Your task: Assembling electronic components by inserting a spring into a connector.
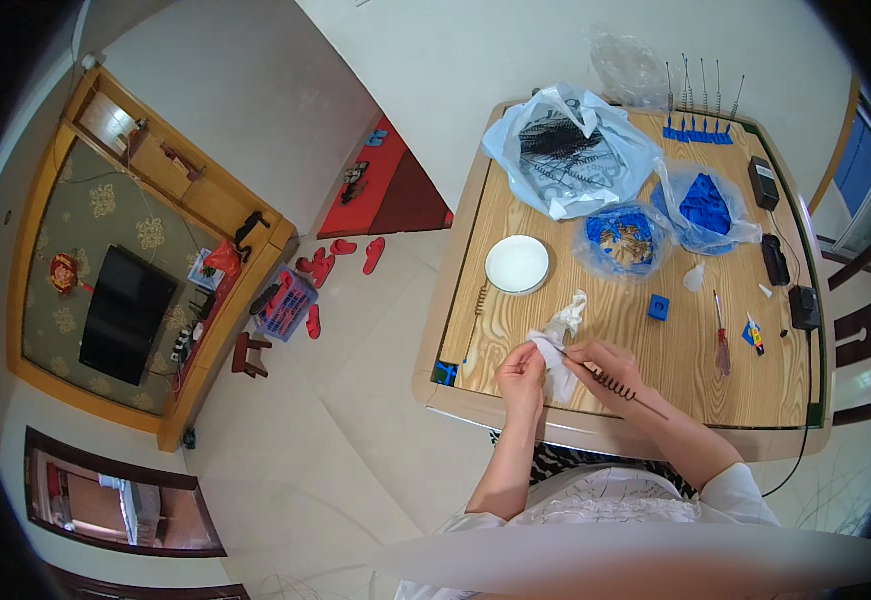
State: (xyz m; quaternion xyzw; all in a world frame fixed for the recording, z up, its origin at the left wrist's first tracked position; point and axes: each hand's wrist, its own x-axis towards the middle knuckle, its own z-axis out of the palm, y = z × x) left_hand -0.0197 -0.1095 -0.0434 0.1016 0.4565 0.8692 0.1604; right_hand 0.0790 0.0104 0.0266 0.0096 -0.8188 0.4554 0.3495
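At the table's near edge, my left hand (pixel 522 372) is closed on a crumpled white tissue (pixel 562 382). Close beside it, my right hand (pixel 601 360) grips a dark coiled wire spring (pixel 614 385) with a straight tail that lies back along my forearm. The spring's front end meets the tissue between my fingers, where it is hidden. Another crumpled white tissue piece (pixel 569 312) rises just beyond my hands. A white bowl (pixel 518 265) and another coiled spring (pixel 481 300) lie to the left. A small blue block (pixel 659 307) sits ahead on the right.
A plastic bag of dark springs (pixel 561 150), a bag of brass-coloured pieces (pixel 626 243) and a bag of blue parts (pixel 706 203) stand farther back. Upright springs in blue bases (pixel 698 132) line the far edge. A screwdriver (pixel 722 345), glue tube (pixel 753 336) and corded black adapter (pixel 805 308) lie right.
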